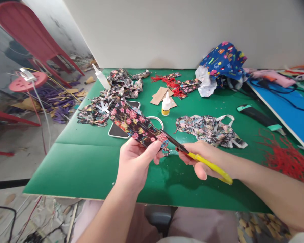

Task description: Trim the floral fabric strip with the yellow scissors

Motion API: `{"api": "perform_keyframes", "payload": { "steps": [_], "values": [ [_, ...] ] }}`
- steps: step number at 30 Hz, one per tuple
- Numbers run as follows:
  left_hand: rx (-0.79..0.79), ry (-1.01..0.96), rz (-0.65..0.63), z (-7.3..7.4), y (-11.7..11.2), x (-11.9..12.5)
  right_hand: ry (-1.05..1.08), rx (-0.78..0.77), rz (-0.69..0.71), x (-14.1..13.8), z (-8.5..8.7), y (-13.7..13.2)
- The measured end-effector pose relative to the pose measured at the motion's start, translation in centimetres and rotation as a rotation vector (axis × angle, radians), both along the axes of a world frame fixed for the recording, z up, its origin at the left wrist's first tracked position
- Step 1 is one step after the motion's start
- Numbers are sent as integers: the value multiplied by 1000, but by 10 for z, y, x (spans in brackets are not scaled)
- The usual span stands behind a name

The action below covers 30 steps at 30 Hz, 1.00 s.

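Both forearms reach in from the bottom edge: fabric cutting in hand over the green counter [86, 168].
Left hand [135, 162]: grip clamped on the near end of a floral fabric strip [134, 123], held above the counter at frame centre. Right hand [205, 160]: grip closed round yellow-handled scissors [192, 155], blades meeting that same end. Judged early on this piece, as most of its length looks uncut. One heap of floral offcuts [111, 98] lies upper left, and one strapped floral piece [210, 130] lies right of centre. Counted: one glue bottle [166, 105] at centre, a second bottle [100, 77] upper left, one phone [116, 131], one utility knife [258, 117].
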State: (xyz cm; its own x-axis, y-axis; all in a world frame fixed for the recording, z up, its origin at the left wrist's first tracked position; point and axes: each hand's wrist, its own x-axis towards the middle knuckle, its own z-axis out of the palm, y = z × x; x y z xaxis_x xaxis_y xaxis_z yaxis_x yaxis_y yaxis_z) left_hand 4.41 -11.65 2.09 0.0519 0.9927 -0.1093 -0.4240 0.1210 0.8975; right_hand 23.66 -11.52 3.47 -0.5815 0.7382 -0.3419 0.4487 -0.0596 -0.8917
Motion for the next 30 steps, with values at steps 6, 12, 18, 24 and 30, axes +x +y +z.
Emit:
{"api": "perform_keyframes", "payload": {
  "steps": [6, 12, 18, 24, 30],
  "values": [
    [-18, 34, -5, 2, 1, -1, 66, 19, -30, 3, -19, -2],
    [-64, 46, 76, 9, 2, 4, 63, -37, -37, -1, -11, -1],
    [-73, 79, 65, 10, 1, 6, 92, -143, -87, -4, -3, 0],
    [-80, 95, 113, 12, 0, 7, 144, -160, -120, -5, -7, -1],
    [-83, 101, 34, 11, 2, 3, 146, -176, -118, -5, -6, -1]
  ]
}}
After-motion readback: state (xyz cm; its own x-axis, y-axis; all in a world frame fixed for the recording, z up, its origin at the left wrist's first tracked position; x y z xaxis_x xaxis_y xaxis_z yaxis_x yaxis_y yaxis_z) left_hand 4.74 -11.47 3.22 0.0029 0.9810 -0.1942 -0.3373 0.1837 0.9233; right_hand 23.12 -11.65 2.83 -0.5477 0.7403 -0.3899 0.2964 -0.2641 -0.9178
